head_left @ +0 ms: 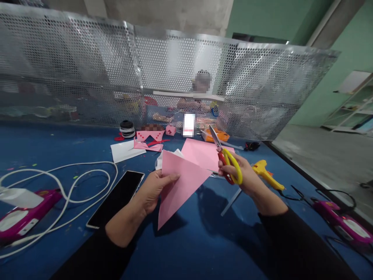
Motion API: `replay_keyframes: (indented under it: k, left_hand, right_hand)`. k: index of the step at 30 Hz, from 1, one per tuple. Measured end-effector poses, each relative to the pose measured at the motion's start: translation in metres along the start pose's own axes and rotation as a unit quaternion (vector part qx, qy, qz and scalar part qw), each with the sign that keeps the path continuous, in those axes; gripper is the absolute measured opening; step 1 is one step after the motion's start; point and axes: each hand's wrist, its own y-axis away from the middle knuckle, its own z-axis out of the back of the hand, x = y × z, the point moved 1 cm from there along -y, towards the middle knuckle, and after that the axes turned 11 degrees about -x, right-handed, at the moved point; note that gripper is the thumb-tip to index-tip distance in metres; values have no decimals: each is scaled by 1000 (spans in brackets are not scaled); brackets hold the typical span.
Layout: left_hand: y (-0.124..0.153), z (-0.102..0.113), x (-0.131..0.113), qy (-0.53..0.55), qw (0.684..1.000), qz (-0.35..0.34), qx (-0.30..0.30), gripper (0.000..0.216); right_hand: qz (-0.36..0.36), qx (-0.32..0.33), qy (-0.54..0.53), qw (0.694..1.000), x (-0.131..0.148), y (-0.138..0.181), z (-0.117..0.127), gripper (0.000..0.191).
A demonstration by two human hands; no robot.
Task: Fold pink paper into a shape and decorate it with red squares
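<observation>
My left hand [155, 188] pinches the left edge of a pink paper triangle [183, 179], thumb on the near face and the fingers hidden behind it. The sheet is held up above the blue table, one corner pointing right and one pointing down. In my right hand [243, 175] is a pair of scissors [230, 165] with yellow and red handles, its blades pointing up and seemingly closed. The scissors are apart from the triangle. Behind both hands lies a larger pink paper sheet [196, 151]. A yellow glue gun [266, 175] rests to the right of my right hand.
A phone [118, 198], a white cable [112, 171] and a magenta power strip [49, 200] lie on the left; another power strip [344, 221] is at the right. Pink cutouts [150, 136], white paper [125, 151] and a string spool [127, 129] stand before the perforated metal screen [180, 54]. A person sits behind it.
</observation>
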Motion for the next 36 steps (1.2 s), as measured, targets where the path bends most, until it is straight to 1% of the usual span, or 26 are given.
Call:
replay_keyframes:
  k: [2,3,6,9,12,15,19,21,24,29,32,34,36]
  left_hand:
    - [-1,0,-2,9,1000,2,-10,31]
    - [-1,1,-2,11,1000,3,-15,29]
    - [0,1,-4,12,1000,9,-24,26]
    - [1,0,-2,2,1000,22,-18,27]
    - [3,-4,2,-10,999,39,9,31]
    - [7,-9,6,-16,998,42,45,31]
    - [10,-13,11,-37,996,36,78,31]
    - [11,-14,13,-49,994,33,90,33]
    - [13,-14,14,-68,992,32,100,36]
    - [14,-12,11,-104,986,51,119,33]
    - [13,-12,11,-113,984,48,132,31]
    - [12,-13,13,-101,984,56,137,34]
    - [13,-16,15,-86,983,82,140,40]
  right_hand:
    - [14,13,-77,997,0,21,0,58]
    - [9,28,-132,991,-1,29,-1,56]
    - [-36,64,-261,963,-7,44,-9,49]
    - [-90,78,-330,936,-11,47,-17,46]
    - [-151,79,-366,915,-12,48,-21,43]
    - [-200,106,-378,898,-11,52,-25,43]
    - [-215,156,-392,881,-7,60,-31,41]
    - [-227,158,-407,871,-5,62,-33,42]
    - [-249,142,-425,859,-4,62,-34,48]
    - [-232,131,-418,868,-4,58,-32,38]
    - [-224,118,-402,880,-6,58,-31,40]
    - [-215,118,-383,891,-7,59,-32,38]
    - [-197,115,-364,903,-6,61,-33,35]
